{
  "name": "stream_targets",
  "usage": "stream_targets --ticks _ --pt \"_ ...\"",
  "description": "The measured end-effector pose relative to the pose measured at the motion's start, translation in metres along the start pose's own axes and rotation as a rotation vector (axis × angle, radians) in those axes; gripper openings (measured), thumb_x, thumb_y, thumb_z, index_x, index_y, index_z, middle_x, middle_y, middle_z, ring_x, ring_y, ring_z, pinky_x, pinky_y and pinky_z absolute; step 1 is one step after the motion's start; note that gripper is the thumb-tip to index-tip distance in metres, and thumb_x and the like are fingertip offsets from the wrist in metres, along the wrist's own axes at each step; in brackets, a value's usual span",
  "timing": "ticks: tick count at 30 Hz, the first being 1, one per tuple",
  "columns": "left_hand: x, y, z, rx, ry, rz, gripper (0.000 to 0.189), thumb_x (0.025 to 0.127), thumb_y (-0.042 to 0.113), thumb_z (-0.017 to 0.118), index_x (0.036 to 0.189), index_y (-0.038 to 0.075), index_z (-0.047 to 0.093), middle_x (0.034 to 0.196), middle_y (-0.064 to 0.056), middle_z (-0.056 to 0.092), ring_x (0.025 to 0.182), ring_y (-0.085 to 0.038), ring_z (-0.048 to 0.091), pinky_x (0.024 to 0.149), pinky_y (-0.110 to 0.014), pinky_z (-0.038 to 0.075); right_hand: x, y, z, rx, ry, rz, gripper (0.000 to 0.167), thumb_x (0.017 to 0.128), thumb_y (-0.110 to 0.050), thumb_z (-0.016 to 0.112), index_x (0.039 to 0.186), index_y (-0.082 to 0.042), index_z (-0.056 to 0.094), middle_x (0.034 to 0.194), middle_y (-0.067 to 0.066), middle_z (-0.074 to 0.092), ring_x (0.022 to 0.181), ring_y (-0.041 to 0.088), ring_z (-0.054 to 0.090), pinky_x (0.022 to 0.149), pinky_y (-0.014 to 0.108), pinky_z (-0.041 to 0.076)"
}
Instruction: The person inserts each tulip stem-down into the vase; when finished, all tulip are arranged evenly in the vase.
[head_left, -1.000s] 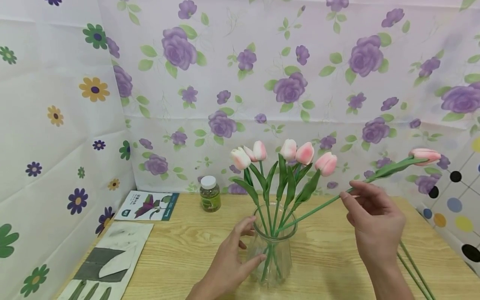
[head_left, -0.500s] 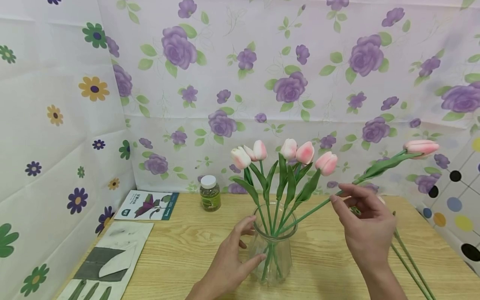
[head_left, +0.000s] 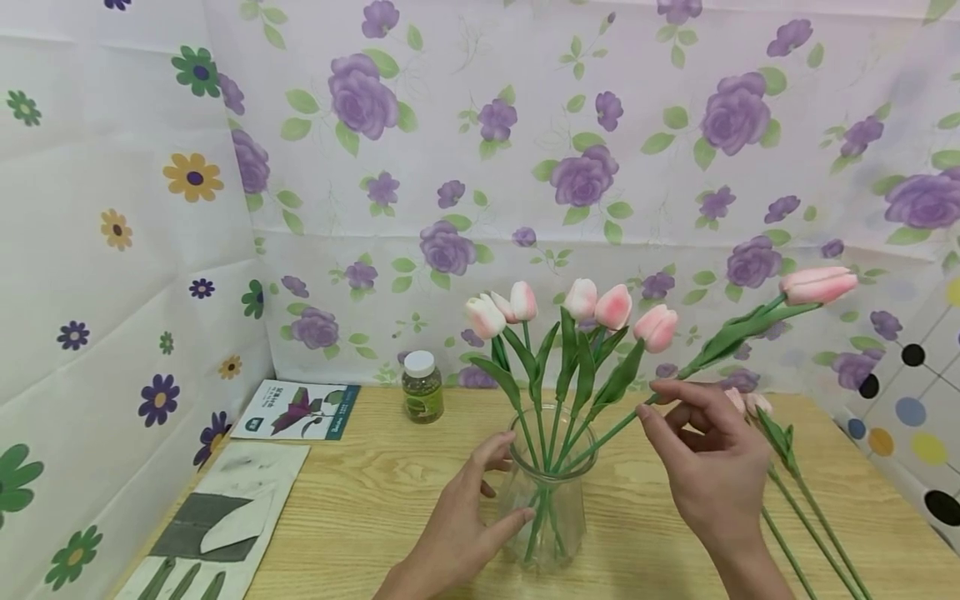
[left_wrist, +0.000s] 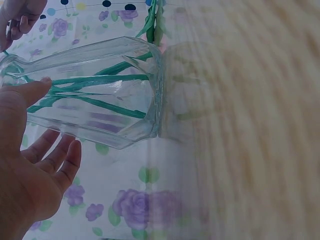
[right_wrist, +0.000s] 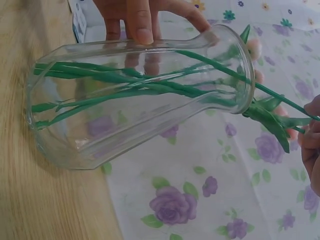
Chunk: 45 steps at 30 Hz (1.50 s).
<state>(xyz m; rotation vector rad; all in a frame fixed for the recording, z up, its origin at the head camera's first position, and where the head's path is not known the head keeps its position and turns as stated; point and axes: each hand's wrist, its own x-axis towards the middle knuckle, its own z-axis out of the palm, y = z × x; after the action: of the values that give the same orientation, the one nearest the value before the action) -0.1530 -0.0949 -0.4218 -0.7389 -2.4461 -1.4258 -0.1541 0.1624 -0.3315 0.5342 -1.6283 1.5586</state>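
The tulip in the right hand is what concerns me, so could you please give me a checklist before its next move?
1. Glass vase upright on the wooden table: ok.
2. Left hand at the vase: ok.
3. Firmness of that hold: cannot tell.
4. Right hand pinching the tulip: ok.
5. Stem end inside the vase's mouth: ok.
6. Stem end at the vase's bottom: not ok, well short.

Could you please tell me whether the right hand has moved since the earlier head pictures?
Yes. In the head view, the right hand has moved left, toward the glass vase, judged against the white-capped jar.
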Motion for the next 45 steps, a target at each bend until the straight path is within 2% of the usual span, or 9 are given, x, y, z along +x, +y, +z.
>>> stream_targets --ticks 4,9,13,20,25,28,32,38,45 --pt "0.000 0.000 0.001 -0.008 -0.001 -0.006 0.084 0.095 0.021 0.082 0.162 0.030 0.032 0.147 -0.005 0.058 0.122 -0.030 0.063 0.087 -0.035 0.057 -0.002 0.004 0.002 0.012 -0.055 -0.071 0.034 0.080 0.030 0.069 0.111 0.017 0.071 0.091 -0.001 0.069 0.061 0.006 0.055 0.050 0.018 0.040" --pt "0.000 0.001 0.001 -0.007 0.005 -0.008 0.085 0.094 0.020 0.083 0.161 0.034 0.032 0.146 -0.003 0.059 0.122 -0.028 0.063 0.087 -0.036 0.057 -0.003 0.004 0.005 -0.063 -0.100 -0.100 0.037 0.076 0.031 0.070 0.109 0.013 0.072 0.083 -0.003 0.062 0.058 0.005 0.050 0.050 0.019 0.040" --pt "0.000 0.001 0.000 0.001 0.009 -0.007 0.086 0.094 0.020 0.083 0.161 0.034 0.032 0.145 -0.002 0.059 0.122 -0.024 0.064 0.087 -0.035 0.058 -0.002 0.000 0.007 -0.129 -0.157 -0.092 0.039 0.077 0.031 0.072 0.109 0.009 0.073 0.087 -0.006 0.063 0.057 0.004 0.049 0.050 0.021 0.042" --pt "-0.001 0.001 0.000 -0.004 0.005 -0.002 0.086 0.094 0.021 0.083 0.161 0.035 0.032 0.146 -0.006 0.059 0.122 -0.027 0.064 0.087 -0.036 0.057 -0.002 -0.004 0.008 -0.227 -0.243 -0.046 0.038 0.078 0.027 0.076 0.109 0.005 0.075 0.095 -0.010 0.063 0.058 0.005 0.048 0.050 0.022 0.042" --pt "0.000 0.000 -0.001 -0.004 0.005 0.000 0.086 0.095 0.022 0.083 0.161 0.036 0.031 0.145 -0.001 0.059 0.122 -0.029 0.064 0.087 -0.035 0.057 0.001 -0.005 0.012 -0.230 -0.297 -0.049 0.037 0.080 0.024 0.077 0.109 0.000 0.076 0.091 -0.007 0.062 0.057 0.006 0.046 0.049 0.022 0.041" --pt "0.000 -0.001 0.000 -0.009 -0.001 0.001 0.087 0.094 0.021 0.083 0.162 0.035 0.031 0.147 -0.003 0.059 0.123 -0.029 0.063 0.088 -0.036 0.058 0.001 -0.004 0.014 -0.225 -0.326 -0.059 0.037 0.081 0.022 0.077 0.108 -0.004 0.077 0.089 -0.005 0.062 0.055 0.006 0.044 0.047 0.022 0.039" --pt "0.001 -0.002 0.000 -0.017 -0.007 -0.002 0.089 0.093 0.019 0.084 0.162 0.035 0.030 0.149 -0.006 0.058 0.125 -0.027 0.063 0.090 -0.038 0.058 0.001 -0.002 0.017 -0.228 -0.355 -0.060 0.040 0.081 0.020 0.079 0.107 -0.010 0.078 0.090 -0.005 0.065 0.052 0.005 0.043 0.046 0.020 0.039" --pt "0.001 -0.002 0.001 -0.015 -0.001 -0.004 0.090 0.092 0.018 0.085 0.161 0.037 0.030 0.146 -0.001 0.058 0.125 -0.027 0.063 0.089 -0.038 0.058 0.000 -0.001 0.022 -0.265 -0.371 -0.096 0.040 0.080 0.017 0.081 0.106 -0.012 0.079 0.091 0.002 0.067 0.050 0.003 0.040 0.047 0.017 0.038" --pt "0.001 -0.001 0.000 -0.014 -0.001 0.005 0.090 0.092 0.018 0.085 0.162 0.036 0.031 0.146 -0.002 0.058 0.124 -0.029 0.064 0.089 -0.038 0.058 0.000 -0.001 0.027 -0.329 -0.402 -0.067 0.040 0.079 0.014 0.083 0.103 -0.018 0.079 0.087 -0.003 0.067 0.050 0.001 0.039 0.047 0.017 0.039"
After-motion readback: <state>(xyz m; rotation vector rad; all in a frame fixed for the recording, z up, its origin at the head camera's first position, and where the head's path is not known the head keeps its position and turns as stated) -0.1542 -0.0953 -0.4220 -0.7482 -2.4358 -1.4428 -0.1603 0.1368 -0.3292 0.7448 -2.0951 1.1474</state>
